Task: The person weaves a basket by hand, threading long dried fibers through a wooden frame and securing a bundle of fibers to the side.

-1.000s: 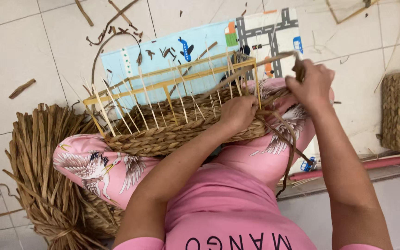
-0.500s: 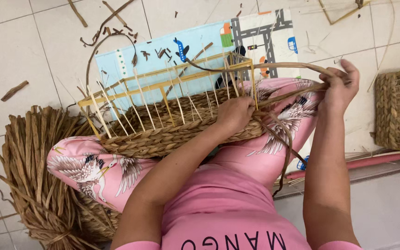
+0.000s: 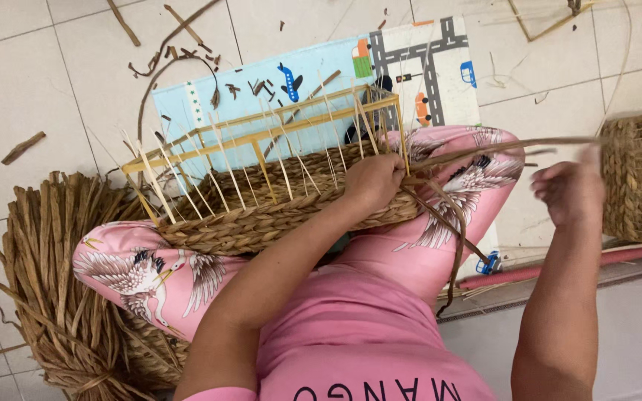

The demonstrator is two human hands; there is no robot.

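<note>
A half-woven basket (image 3: pixel 261 215) with a yellow wire frame and upright thin stakes rests across my lap, on pink trousers printed with cranes. My left hand (image 3: pixel 371 182) presses on the woven rim at the basket's right end. My right hand (image 3: pixel 570 189), blurred, is out to the right and pinches a long brown fibre strand (image 3: pixel 484 148) that runs taut from the basket corner. More loose strands (image 3: pixel 447 223) hang down from that corner over my knee.
A bundle of dried straw fibre (image 3: pixel 53 297) lies at the left on the tiled floor. A blue play mat (image 3: pixel 321 82) with road print lies under the basket. Another woven basket (image 3: pixel 640 178) stands at the right edge. Fibre scraps (image 3: pixel 180 44) litter the tiles.
My right hand has pulled the strand away from the basket, moving right and down. The left hand stays on the rim.
</note>
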